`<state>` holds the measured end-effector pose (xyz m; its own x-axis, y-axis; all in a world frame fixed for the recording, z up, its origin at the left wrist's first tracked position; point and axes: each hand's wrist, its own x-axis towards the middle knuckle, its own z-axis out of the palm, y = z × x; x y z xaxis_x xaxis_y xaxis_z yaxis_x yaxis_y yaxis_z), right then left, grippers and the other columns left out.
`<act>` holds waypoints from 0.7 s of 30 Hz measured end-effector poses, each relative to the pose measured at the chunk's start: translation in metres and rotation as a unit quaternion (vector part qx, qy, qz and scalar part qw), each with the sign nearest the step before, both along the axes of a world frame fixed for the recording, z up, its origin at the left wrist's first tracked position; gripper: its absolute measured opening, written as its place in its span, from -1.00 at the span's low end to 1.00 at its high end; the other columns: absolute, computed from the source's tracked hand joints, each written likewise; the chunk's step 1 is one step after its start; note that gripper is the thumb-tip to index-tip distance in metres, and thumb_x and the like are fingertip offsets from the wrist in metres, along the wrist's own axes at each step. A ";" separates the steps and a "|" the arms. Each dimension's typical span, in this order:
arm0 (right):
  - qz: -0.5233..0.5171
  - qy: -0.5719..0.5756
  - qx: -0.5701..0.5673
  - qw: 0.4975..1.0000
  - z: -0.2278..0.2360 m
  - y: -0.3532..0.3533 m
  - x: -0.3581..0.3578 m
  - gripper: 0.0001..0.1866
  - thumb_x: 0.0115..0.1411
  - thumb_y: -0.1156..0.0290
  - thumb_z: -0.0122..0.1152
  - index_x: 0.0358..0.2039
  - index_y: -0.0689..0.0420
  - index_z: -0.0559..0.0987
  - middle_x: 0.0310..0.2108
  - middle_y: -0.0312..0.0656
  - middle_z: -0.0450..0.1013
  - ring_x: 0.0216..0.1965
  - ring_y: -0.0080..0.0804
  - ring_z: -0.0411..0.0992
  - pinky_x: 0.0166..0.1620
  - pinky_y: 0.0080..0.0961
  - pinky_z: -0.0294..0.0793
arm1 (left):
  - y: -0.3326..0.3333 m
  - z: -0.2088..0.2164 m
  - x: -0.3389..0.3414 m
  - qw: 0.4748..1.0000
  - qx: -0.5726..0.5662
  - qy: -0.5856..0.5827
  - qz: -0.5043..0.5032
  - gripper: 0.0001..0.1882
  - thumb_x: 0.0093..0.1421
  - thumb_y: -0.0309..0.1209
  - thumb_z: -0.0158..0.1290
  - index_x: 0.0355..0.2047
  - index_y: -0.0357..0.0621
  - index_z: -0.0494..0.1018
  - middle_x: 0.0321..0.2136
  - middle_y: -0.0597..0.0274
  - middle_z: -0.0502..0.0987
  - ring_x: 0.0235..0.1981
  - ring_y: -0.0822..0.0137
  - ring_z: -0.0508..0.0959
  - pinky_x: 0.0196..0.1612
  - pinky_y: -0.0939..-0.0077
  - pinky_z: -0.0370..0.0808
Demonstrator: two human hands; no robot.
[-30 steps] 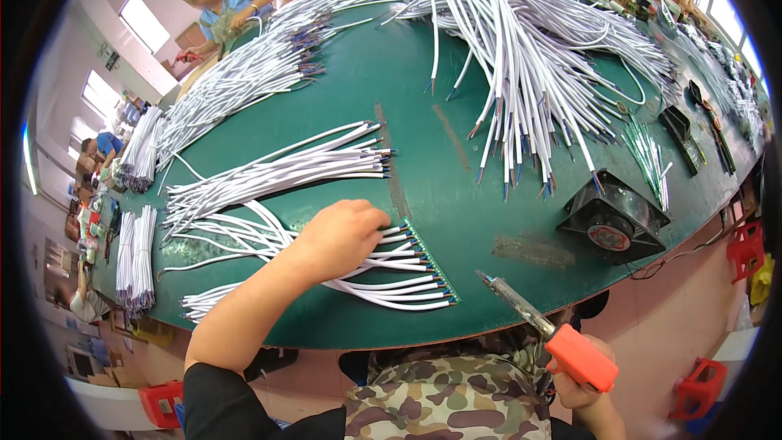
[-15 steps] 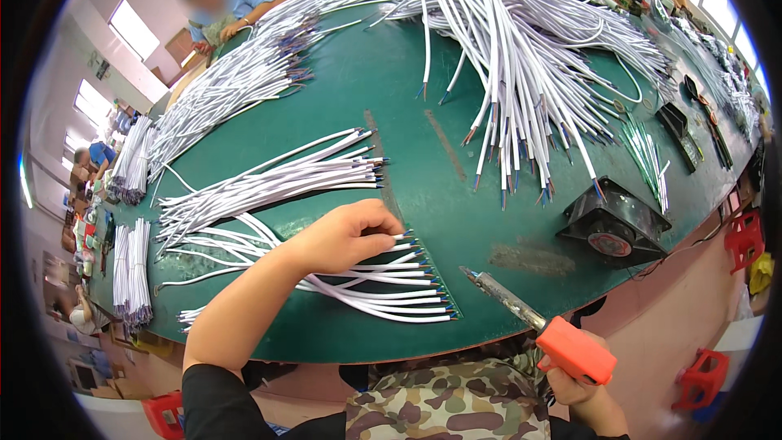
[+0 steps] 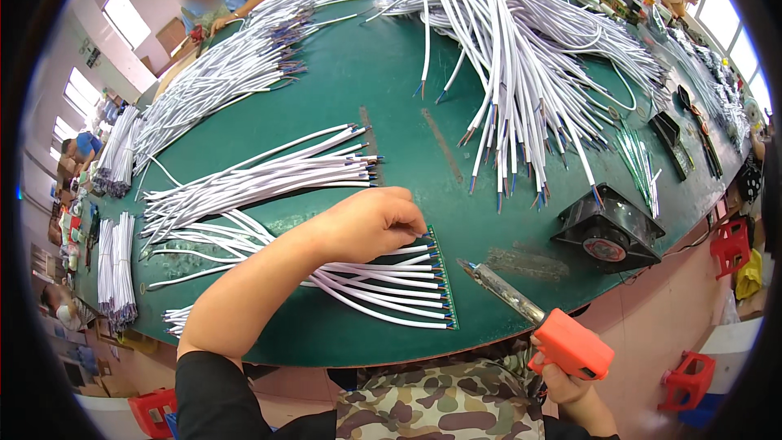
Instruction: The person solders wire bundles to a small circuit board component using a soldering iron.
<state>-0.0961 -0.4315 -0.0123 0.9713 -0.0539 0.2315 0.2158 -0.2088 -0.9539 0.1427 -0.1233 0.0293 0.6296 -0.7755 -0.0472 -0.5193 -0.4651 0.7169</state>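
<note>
My left hand [image 3: 381, 224] is closed in a pinch on the end of a white cable at the far end of a narrow green circuit board strip [image 3: 450, 297]. A small wire tip shows beside the fingertips; the fingers hide most of that cable. Below the hand, several white cables [image 3: 399, 302] lie side by side, their bared blue and brown ends along the strip's left edge. My right hand [image 3: 568, 387] is wrapped round the orange-red handle of a soldering iron [image 3: 521, 303]. Its metal tip points up and left, a little right of the strip and apart from it.
Further bundles of white cables [image 3: 269, 179] lie left of centre, and a large heap [image 3: 521, 73] spreads across the back. A black fan [image 3: 609, 232] stands at the right, near green-white strips [image 3: 638, 167] and a black holder [image 3: 672, 145]. Other people sit around the green table [image 3: 350, 65].
My left hand has shifted slightly right and up, and its fingers now point more downward at the strip's far end. The soldering iron has barely moved. The whole view has shifted a little.
</note>
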 end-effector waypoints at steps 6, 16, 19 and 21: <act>-0.002 -0.028 -0.019 0.999 -0.004 -0.002 0.001 -0.85 0.07 0.35 0.31 -0.41 0.17 0.63 -0.48 -0.25 0.55 -0.47 -0.30 0.55 -0.38 -0.43 0.55 | -0.010 0.003 -0.003 0.984 0.070 -0.153 -0.050 -0.89 0.09 -0.54 0.20 -0.33 -0.14 0.59 -0.40 0.12 0.47 -0.27 0.01 0.52 -0.20 0.19 0.48; -0.005 -0.020 -0.032 0.999 -0.008 -0.005 0.000 -0.85 0.11 0.34 0.28 -0.41 0.16 0.62 -0.49 -0.26 0.54 -0.49 -0.29 0.53 -0.38 -0.42 0.55 | -0.021 0.019 -0.011 0.923 0.157 -0.334 -0.112 -0.89 0.00 -0.55 0.16 -0.43 -0.14 0.49 -0.39 0.14 0.44 -0.29 0.07 0.50 -0.23 0.21 0.47; -0.006 -0.030 -0.045 0.999 -0.004 -0.004 0.003 -0.85 0.11 0.34 0.27 -0.41 0.15 0.62 -0.49 -0.26 0.54 -0.50 -0.29 0.53 -0.38 -0.43 0.55 | -0.015 -0.001 -0.012 0.970 0.081 -0.224 0.041 -0.91 0.11 -0.52 0.17 -0.35 -0.16 0.52 -0.38 0.10 0.48 -0.31 0.05 0.54 -0.24 0.21 0.50; -0.004 -0.036 -0.043 0.998 -0.004 -0.004 0.004 -0.85 0.11 0.34 0.27 -0.41 0.15 0.62 -0.49 -0.26 0.53 -0.50 -0.29 0.53 -0.38 -0.43 0.55 | -0.013 -0.007 -0.017 0.981 0.039 -0.171 0.086 -0.91 0.19 -0.49 0.17 -0.29 -0.18 0.53 -0.36 0.07 0.50 -0.31 0.03 0.56 -0.24 0.24 0.52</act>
